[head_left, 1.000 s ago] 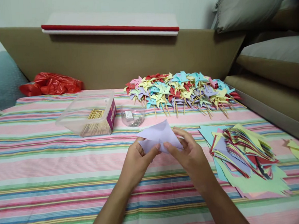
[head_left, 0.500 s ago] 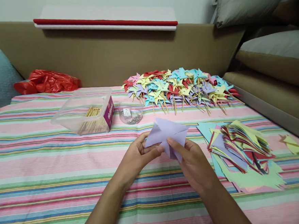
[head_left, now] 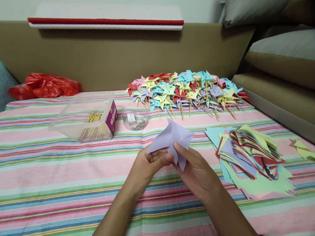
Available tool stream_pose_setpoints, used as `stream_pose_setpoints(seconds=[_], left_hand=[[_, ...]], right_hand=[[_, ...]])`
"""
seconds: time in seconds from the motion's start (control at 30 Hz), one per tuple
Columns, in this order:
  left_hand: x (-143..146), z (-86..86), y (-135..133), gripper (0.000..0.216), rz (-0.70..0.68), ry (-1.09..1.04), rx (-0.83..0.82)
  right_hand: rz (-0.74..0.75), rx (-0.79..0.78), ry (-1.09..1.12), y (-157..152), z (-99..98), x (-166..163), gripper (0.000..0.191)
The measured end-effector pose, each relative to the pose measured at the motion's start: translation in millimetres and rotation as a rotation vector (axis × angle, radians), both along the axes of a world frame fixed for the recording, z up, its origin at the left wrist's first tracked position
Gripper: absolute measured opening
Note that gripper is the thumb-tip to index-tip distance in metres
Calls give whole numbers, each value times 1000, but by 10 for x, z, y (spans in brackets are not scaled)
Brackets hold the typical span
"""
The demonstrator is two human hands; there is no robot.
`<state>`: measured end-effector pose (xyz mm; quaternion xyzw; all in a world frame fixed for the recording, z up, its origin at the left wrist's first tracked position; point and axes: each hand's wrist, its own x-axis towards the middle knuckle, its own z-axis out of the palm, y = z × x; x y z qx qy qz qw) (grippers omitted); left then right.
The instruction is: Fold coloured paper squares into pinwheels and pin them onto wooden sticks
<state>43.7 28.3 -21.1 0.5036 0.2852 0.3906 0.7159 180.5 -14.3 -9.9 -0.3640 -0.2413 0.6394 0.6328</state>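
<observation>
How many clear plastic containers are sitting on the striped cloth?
2: the larger box, holding sticks, and the smaller round container just to its right, beyond the left hand. Others could be hidden behind the pinwheels.

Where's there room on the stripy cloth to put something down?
The striped cloth is bare left of the left hand, in front of the plastic box, and between the forearms, this side of the lilac paper. It's crowded at the back, under the pinwheels, and right of the right hand, under the coloured paper stack.
</observation>
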Motion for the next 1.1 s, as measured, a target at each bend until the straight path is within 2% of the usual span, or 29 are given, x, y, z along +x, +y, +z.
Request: stream_pose_setpoints(seconds=[0.3,0.4,0.5,0.73,0.93,1.1], left_hand=[[80,-24,-27,27,80,-15,-46],[98,-26,-38,20,38,-39,-52],[92,-16,-40,15,55,-29,-59],[62,1,-33,13,52,-24,-57],[99,-33,-87,23,104,-15,-64],[227,-120,-163,20,217,-109,-147]], right_hand=[[-143,-18,79,24,0,-65,20],[-128,-34,103,27,0,-71,21],[-117,-29,107,20,-4,-65,21],[-58,9,129,10,1,-62,16],[-252,-59,123,29,-28,-110,23],[-289,-60,83,40,-78,-168,24]])
